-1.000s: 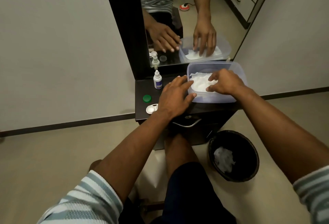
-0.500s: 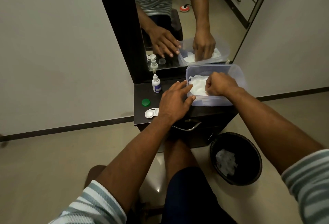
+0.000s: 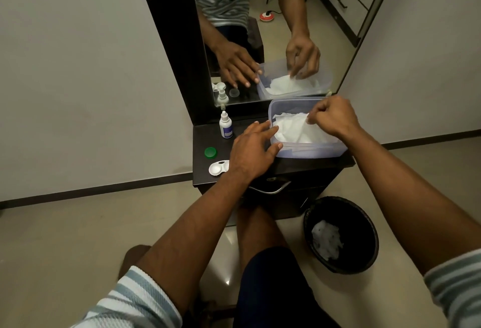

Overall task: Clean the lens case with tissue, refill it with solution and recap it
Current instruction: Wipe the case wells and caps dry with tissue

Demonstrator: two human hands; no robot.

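Tissue, a soft white sheet [image 3: 294, 129] in the translucent plastic tub [image 3: 309, 149], likely tears easily; right hand [image 3: 334, 116] pinches its corner, left hand [image 3: 253, 150] spread steadies the tub, white lens case [image 3: 218, 168] at nine o'clock on the dark surface [image 3: 299, 168].

**What the head view leaves hidden or unclear**

The left hand [image 3: 251, 149] covers the right end of the white lens case [image 3: 218, 167], so only one well shows. The label on the solution bottle [image 3: 225, 125], at 11 o'clock from that hand, is too small to read. The right hand's [image 3: 334, 117] fingertips, curled at the tissue [image 3: 294, 131], are turned from view. The tissue's lower part shows only dimly through the plastic box [image 3: 309, 151]. The mirror [image 3: 273, 28] is cut off at 12 o'clock; both sleeves run off at 6 o'clock.
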